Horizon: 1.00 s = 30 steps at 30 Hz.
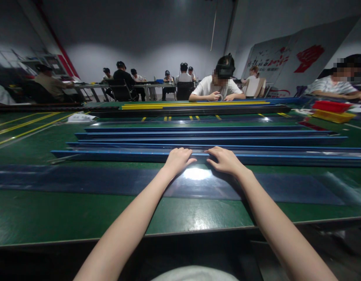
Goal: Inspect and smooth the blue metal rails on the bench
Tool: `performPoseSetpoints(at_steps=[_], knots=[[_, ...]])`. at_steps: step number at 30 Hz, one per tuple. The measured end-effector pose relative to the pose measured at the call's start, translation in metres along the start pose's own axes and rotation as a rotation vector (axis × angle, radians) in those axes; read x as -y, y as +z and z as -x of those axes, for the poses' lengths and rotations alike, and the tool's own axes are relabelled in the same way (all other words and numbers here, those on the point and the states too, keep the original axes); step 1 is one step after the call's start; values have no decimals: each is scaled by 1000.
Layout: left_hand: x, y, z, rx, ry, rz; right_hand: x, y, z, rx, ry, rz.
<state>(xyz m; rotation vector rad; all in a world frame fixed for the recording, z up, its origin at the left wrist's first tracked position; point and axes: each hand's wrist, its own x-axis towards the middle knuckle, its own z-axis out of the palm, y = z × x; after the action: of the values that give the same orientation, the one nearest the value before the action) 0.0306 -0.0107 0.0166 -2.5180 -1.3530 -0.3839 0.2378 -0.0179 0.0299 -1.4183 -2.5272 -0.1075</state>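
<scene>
Both my arms reach forward over a green table [66, 214]. My left hand [178, 159] and my right hand [224, 159] rest side by side on the nearest of several long blue strips [124, 156] that lie across the table. Fingers of both hands curl over the strip's near edge, gripping it. A wide dark glossy film [81, 180] lies flat on the table just in front of that strip, under my wrists.
More long blue strips [198, 136] lie behind, then a black and yellow one [195, 105]. Red [331, 105] and yellow [334, 116] bins stand at the far right. One person [217, 88] sits opposite, another [338, 84] at right, several more at far tables.
</scene>
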Motion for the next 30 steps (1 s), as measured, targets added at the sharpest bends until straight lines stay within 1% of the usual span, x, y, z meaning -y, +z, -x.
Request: performPoseSetpoints(at_steps=[18,30], knots=[[-1,-1,0,-5,1,24,0,0,0,-24,-16,-12],[0,2,0,-22,-1,30,0,0,0,-10,-1,-19]])
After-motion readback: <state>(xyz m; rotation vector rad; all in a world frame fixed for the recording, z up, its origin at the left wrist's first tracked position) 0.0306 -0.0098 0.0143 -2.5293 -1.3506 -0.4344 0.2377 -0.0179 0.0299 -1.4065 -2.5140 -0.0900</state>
